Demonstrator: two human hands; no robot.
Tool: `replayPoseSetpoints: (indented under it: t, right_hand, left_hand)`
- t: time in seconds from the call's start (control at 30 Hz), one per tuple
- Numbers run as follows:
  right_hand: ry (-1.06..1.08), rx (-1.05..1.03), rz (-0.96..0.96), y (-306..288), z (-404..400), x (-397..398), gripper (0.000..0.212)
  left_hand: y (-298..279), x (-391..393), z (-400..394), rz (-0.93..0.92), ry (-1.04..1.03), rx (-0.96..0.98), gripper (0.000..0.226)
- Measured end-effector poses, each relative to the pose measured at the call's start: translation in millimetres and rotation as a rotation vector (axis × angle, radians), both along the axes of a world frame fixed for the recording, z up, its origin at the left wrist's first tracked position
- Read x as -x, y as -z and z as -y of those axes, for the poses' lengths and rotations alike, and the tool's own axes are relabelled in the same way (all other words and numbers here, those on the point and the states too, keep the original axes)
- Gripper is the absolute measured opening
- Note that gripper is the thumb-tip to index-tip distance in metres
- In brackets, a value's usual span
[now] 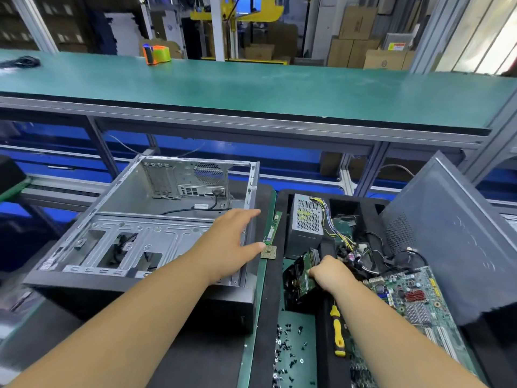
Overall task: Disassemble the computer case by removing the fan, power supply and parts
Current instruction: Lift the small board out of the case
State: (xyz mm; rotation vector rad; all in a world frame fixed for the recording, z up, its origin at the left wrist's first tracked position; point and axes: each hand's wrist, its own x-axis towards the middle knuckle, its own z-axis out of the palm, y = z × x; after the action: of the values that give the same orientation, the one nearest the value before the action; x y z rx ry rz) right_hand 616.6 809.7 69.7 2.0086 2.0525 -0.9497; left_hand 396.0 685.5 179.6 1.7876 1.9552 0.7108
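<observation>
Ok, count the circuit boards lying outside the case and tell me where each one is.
3 clearly visible: the motherboard at right beside the side panel, a green board under the power supply cables, and the RAM stick right of the computer case. Others may be hidden.

1. factory floor / electronics teardown line, not an office.
2. long green-matted workbench (251,88) on an aluminium-profile frame (361,175).
3. stacked cardboard boxes (355,37) and a yellow machine frame (237,12) behind it.
4. stripped computer case (145,219), loose motherboard (419,301), power supply (306,219), and a scatter of screws (288,348) at the station.
</observation>
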Motion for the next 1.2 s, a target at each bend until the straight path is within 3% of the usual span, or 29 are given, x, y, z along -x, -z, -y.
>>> replayPoseSetpoints:
  t: [0.1,0.2,0.27,0.37,0.53,0.7,0.8,1.03,1.2]
  right_hand:
    - [-0.077,0.044,0.086,-12,4,3,0.037]
    - [-0.245,0.000,0.247,-32,10,6,0.057]
    - [-0.328,-0.001,0.327,-39,7,7,0.056]
    - [-0.226,0.076,0.254,-52,8,12,0.031]
    - [-0.203,0.072,0.205,-71,17,20,0.054]
    - [0.065,0.000,-0.186,-91,26,59,0.056]
    - [0.132,0.007,-0.295,-105,37,98,0.062]
    - [0.194,-0.036,-0.260,-127,62,171,0.068]
    - [0.321,0.013,-0.267,-131,67,186,0.066]
  left_hand:
    - [0,-1,2,0.004,-0.007,-0.007,0.066]
    - [-1,-3,5,0.015,-0.005,-0.011,0.065]
    - [-2,-2,8,0.021,0.000,-0.010,0.065]
    - [-4,4,12,0.033,0.010,-0.018,0.064]
    - [-8,26,21,0.051,0.032,-0.011,0.063]
    - [-16,69,31,0.045,0.032,-0.018,0.062]
    - [-21,107,39,0.074,-0.010,-0.027,0.063]
    - [-23,205,54,0.164,-0.106,-0.046,0.061]
    - [-12,261,58,-0.023,-0.334,-0.027,0.072]
